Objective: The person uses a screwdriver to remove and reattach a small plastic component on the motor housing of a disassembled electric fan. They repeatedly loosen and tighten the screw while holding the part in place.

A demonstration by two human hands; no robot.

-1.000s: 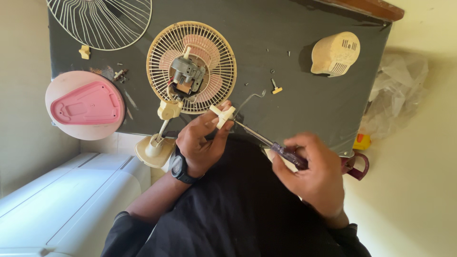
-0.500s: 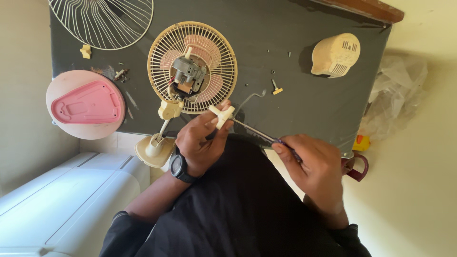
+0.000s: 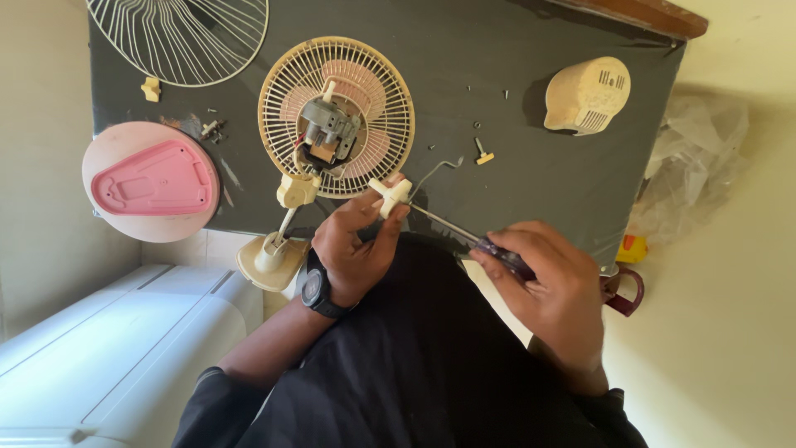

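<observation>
A dark desk (image 3: 514, 108) fills the upper frame. On it, at upper centre, lies a cream fan guard (image 3: 336, 116) with its motor (image 3: 326, 137) exposed; a pink base plate (image 3: 151, 181) sits at left, a cream motor cover (image 3: 587, 94) at upper right. Near the frame's centre, the left hand (image 3: 355, 249) pinches a small cream plastic part (image 3: 390, 196). The right hand (image 3: 551, 286) grips a screwdriver (image 3: 464, 232), its tip touching that part.

Small cream plastic part (image 3: 390, 197) touching slanted screwdriver (image 3: 477, 241) tip.
</observation>
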